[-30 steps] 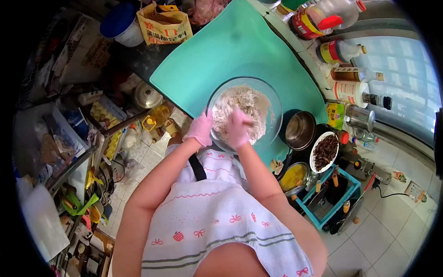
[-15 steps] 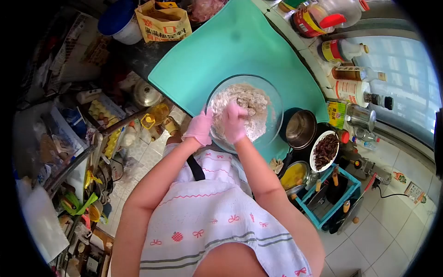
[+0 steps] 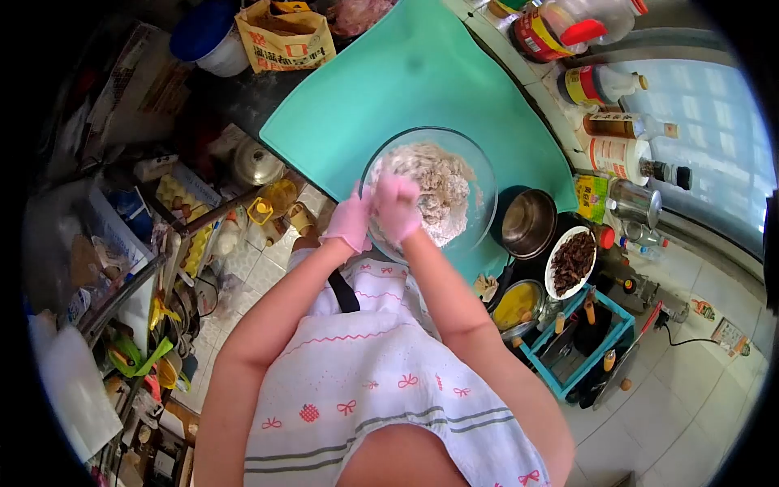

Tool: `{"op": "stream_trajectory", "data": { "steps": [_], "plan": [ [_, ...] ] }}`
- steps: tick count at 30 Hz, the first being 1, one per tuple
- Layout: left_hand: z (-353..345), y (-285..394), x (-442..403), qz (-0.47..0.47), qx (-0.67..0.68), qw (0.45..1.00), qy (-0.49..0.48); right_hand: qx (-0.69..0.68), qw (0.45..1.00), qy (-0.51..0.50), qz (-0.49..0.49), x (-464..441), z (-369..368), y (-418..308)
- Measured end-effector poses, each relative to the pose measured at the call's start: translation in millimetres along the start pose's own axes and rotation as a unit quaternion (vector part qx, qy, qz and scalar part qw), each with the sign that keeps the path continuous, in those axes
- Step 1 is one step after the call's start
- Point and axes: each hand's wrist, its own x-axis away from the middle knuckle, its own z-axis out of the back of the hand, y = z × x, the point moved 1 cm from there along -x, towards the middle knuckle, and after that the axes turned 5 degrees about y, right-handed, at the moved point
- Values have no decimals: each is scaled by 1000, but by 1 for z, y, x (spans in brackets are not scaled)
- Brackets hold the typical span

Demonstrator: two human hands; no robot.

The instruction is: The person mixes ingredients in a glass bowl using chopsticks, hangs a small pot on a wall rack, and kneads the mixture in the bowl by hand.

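A large clear glass bowl (image 3: 485,191) stands on a teal mat (image 3: 365,97). Inside it lies a white and brownish floury mixture (image 3: 445,188), partly clumped. My left hand (image 3: 350,223), in a pink glove, grips the bowl's left rim. Over the left part of the mixture is my right hand (image 3: 398,207), also gloved in pink, its fingers curled together; whatever they hold is too small to make out.
Right of the bowl are a metal pot (image 3: 527,225), a white plate of dark brown pieces (image 3: 570,261) and a teal basket (image 3: 572,381). Bottles line the window ledge. A paper bag (image 3: 286,39) stands at the back left, with cluttered shelves on the left.
My right hand has moved left within the bowl, over the mixture, towards my left hand. My left hand has stayed at the rim.
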Motion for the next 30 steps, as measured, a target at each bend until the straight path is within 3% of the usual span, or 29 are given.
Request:
{"op": "stream_trajectory", "data": {
  "steps": [3,5,8,10,12,14,16,18,20,24,27,30],
  "plan": [
    [-14,-8,-4,8,-34,999,12,147,982,106,55,-14,-3,73],
    [-12,-6,-1,6,-34,999,17,193,975,106,-2,-3,31,86],
    [-1,3,0,18,-25,999,10,107,977,94,-156,54,76,64],
    [-1,3,-5,36,-17,999,10,81,981,14,-176,80,73,44],
    [-10,1,-7,51,-20,998,13,-66,987,37,-139,93,34,37],
    [-13,-2,-6,36,3,999,23,37,998,-44,11,22,24,-2],
    [-8,-2,-6,29,4,999,17,-140,990,12,-7,-12,-4,44],
    [4,5,-1,23,-22,999,-19,107,985,132,-32,-56,25,54],
    [1,4,-2,35,-31,999,-27,160,974,149,-57,-40,61,71],
    [-2,2,-5,38,-37,999,-7,99,959,231,-134,21,85,47],
    [0,3,-3,24,-28,999,17,67,979,132,-137,48,54,48],
    [-2,5,-2,17,-29,999,43,145,968,205,-3,12,24,63]
  ]
}}
